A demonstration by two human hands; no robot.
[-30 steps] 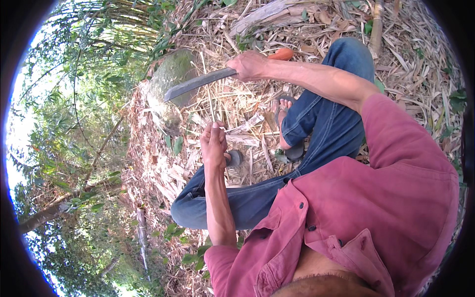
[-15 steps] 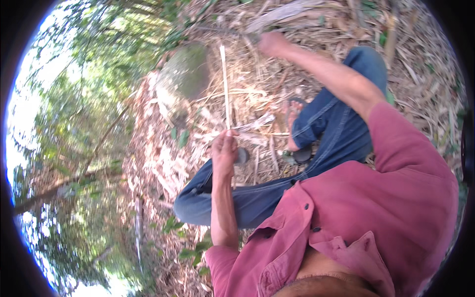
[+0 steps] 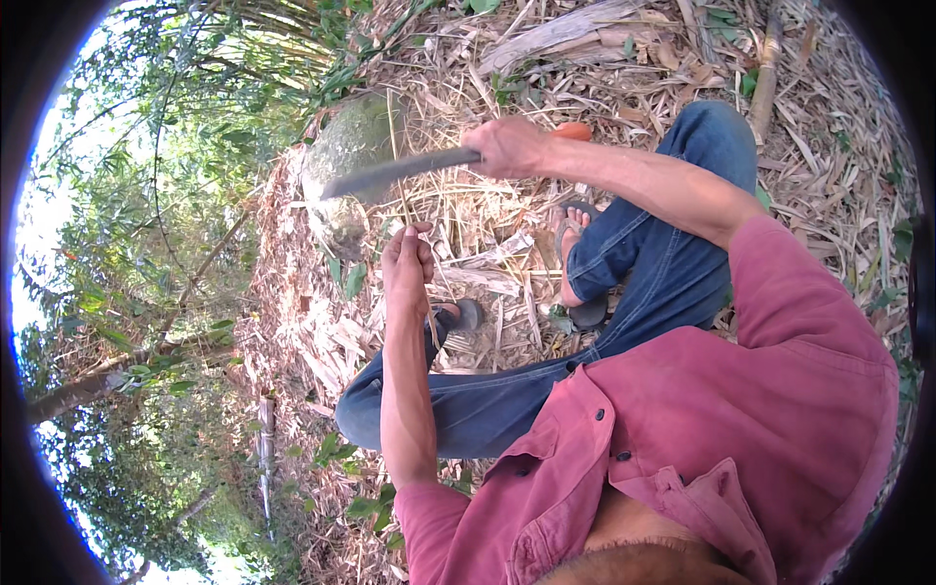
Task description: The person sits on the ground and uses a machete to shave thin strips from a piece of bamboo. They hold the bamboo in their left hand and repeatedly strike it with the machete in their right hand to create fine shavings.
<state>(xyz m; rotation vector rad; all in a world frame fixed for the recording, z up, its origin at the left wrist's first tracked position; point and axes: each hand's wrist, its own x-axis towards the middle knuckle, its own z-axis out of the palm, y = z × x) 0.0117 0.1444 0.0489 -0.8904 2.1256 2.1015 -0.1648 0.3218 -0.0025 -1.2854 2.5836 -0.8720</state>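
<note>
My left hand is closed on a thin pale strip, apparently split bamboo, which stands up past the fingers and trails below the hand. My right hand grips a machete; the end of its orange handle sticks out behind the fist. The long dark blade points left and crosses the strip just beyond my left fingers. Whether blade and strip touch, I cannot tell. Behind them sits a large rounded mossy rock.
Dry leaves and pale shavings cover the ground. A weathered slab of wood lies at the far side, a pole at the far right. My sandalled feet are close by. Green foliage fills the left.
My right hand has come nearer and slightly left, bringing the machete blade across the strip. My left hand has shifted a little left and away from me, tilting the strip leftward.
</note>
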